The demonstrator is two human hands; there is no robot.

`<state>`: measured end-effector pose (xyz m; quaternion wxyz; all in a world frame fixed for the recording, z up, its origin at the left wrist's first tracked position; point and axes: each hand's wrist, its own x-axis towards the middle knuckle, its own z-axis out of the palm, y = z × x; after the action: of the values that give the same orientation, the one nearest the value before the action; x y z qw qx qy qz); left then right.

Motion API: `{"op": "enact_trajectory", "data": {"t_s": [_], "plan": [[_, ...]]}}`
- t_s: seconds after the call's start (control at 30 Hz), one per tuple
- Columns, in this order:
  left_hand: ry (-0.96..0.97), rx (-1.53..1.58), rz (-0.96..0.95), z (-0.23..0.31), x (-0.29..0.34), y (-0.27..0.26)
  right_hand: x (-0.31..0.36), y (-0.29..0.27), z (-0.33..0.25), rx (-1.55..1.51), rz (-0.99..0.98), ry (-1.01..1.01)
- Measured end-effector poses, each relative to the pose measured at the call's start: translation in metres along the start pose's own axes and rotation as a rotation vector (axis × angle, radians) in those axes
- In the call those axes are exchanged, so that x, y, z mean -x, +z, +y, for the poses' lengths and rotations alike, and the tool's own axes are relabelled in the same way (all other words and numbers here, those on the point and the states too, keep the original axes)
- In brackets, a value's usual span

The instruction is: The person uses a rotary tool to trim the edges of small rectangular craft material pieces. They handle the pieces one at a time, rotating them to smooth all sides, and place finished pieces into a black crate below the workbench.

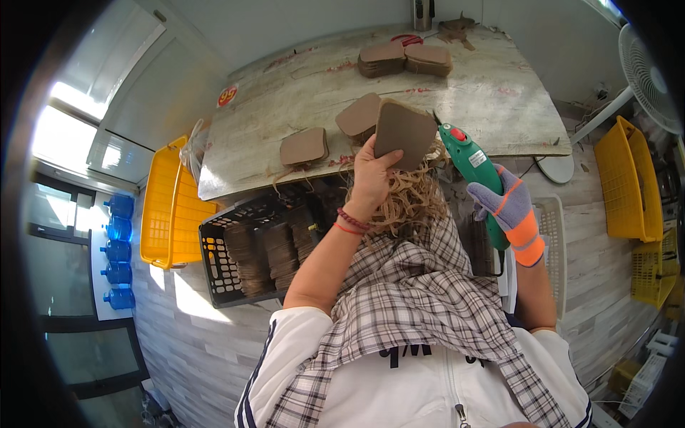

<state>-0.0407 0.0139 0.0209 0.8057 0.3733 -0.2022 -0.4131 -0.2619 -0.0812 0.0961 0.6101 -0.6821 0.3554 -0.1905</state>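
My bare left hand (371,182) grips a brown rounded-square pad (407,137) by its lower left edge, thumb on top, tilted above the table's front edge. In my right hand (515,214), in a purple and orange glove, is a green power cutter (467,158) with a red switch. Its thin dark tip is close to the pad's right edge; I cannot tell if they touch. Beneath the pad, curly brown trimmings (407,203) lie heaped on my checked apron (399,299). A stack of pads (357,114) sits just behind my left hand.
More pad stacks lie on the worn table (264,107), at front left (303,146) and the back (382,58). Below left, a black crate (217,274) holds several stacks. Yellow baskets stand left (168,207) and right (628,185). A white fan (642,68) is at far right.
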Motion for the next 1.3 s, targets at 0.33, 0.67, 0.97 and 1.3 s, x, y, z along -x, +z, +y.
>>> {"op": "enact_trajectory", "data": {"t_s": [0.33, 0.67, 0.97, 1.3], "plan": [[-0.223, -0.380, -0.171, 0.041, 0.010, -0.035, 0.017, -0.006, 0.006, 0.108, -0.159, 0.086], [-0.453, -0.444, -0.171, 0.040, 0.028, -0.035, 0.008, 0.010, 0.006, 0.067, -0.177, 0.098], [-0.132, -0.750, -0.124, 0.074, 0.020, -0.045, 0.007, 0.004, 0.002, 0.063, -0.276, 0.107], [-0.164, -0.588, -0.097, 0.078, 0.014, -0.058, 0.004, 0.012, 0.001, 0.093, -0.367, 0.157]]}}
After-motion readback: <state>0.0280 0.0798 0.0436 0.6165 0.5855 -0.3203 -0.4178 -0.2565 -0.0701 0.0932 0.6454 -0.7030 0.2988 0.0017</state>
